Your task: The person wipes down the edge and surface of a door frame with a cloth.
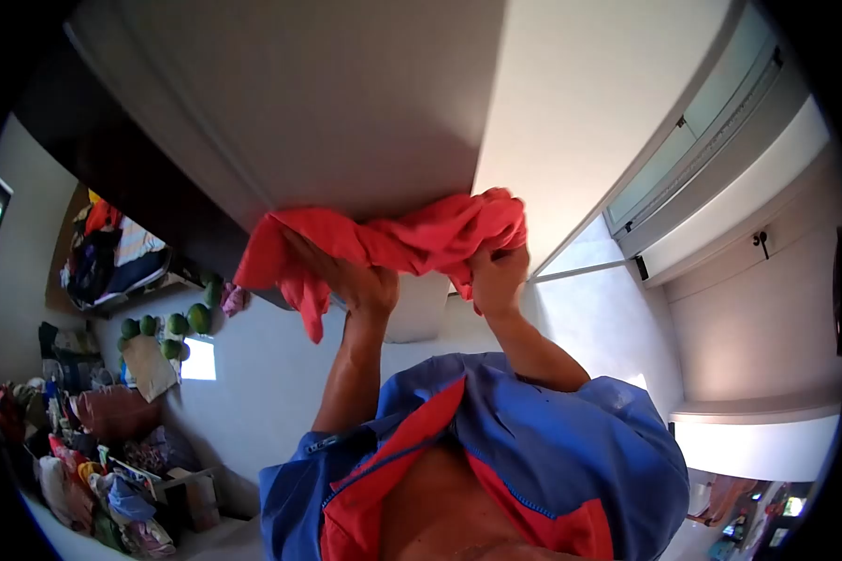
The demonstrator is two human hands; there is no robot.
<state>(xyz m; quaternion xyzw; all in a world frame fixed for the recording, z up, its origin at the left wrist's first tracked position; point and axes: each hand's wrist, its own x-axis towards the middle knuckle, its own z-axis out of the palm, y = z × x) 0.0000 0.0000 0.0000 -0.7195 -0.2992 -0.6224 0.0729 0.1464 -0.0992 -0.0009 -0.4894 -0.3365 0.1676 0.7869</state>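
Note:
A crumpled red cloth (402,238) stretches between my two hands, against the lower edge of a large pale panel (327,103). My left hand (351,279) is at the cloth's left part, its fingers partly covered by the folds. From there a loose corner hangs down. Bunched cloth fills my right hand (499,276), whose fingers are curled round it near the corner where the panel's shaded and bright faces meet. Both forearms come out of the sleeves of a blue and red jacket (571,449).
Clothes (112,248) fill a shelf at the left, with several green round fruits (199,319) below it. Bags and bundles (112,411) are heaped along the left wall. On the right stand a glazed frame (683,140) and a pale door (767,280) with a key in it.

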